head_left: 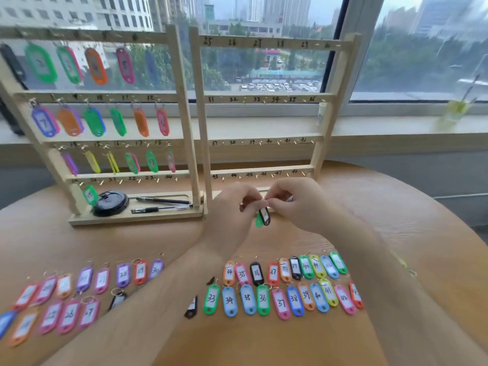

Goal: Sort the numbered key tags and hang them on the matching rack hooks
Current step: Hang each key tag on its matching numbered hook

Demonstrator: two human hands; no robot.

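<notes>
Together, left hand (232, 207), right hand (298, 204), pinching black tag (264, 215)

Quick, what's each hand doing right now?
Left hand: pinches the black tag, a green tag behind it.
Right hand: pinches the same tag's top.

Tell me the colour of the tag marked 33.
Tag 33 is green, clearest in the head view.

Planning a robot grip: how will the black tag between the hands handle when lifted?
Probably light: left hand and right hand hold the black tag by fingertip pinches. Likely stiff: it hangs flat, unbent. Held at its top, it may swing.
</notes>
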